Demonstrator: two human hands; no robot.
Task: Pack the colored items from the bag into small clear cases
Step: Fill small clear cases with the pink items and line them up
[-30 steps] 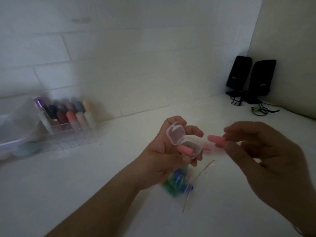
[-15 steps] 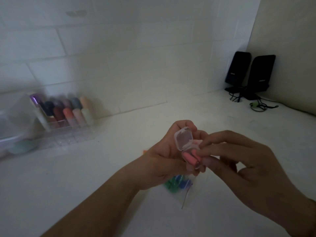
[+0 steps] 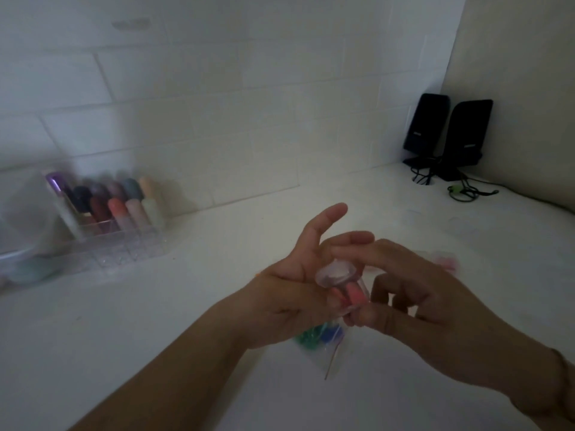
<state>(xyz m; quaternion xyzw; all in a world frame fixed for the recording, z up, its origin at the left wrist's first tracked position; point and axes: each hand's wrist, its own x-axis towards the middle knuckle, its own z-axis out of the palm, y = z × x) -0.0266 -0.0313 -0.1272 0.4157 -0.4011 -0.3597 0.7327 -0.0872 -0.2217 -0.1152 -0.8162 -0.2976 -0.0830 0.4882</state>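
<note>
- My left grip (image 3: 289,293) holds small clear case (image 3: 342,290), fingers partly straight; right grip (image 3: 413,293) pinches it, pressing lid down.
- Pink items (image 3: 353,294) inside — nearly done w/ this case.
- Bag (image 3: 323,340) on desk (image 3: 186,321), near, under hands; green/blue ones left to pack.

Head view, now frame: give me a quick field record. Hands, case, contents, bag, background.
left hand: holds the clear case, index finger stretched out
right hand: index finger on the lid, thumb under the case
clear case: between both hands, lid lowered; latched or not cannot be told
contents: pink items inside
bag: on the white table under the hands, green and blue items inside
background: clear organizer with coloured tubes, left; two black speakers, far right corner
</note>
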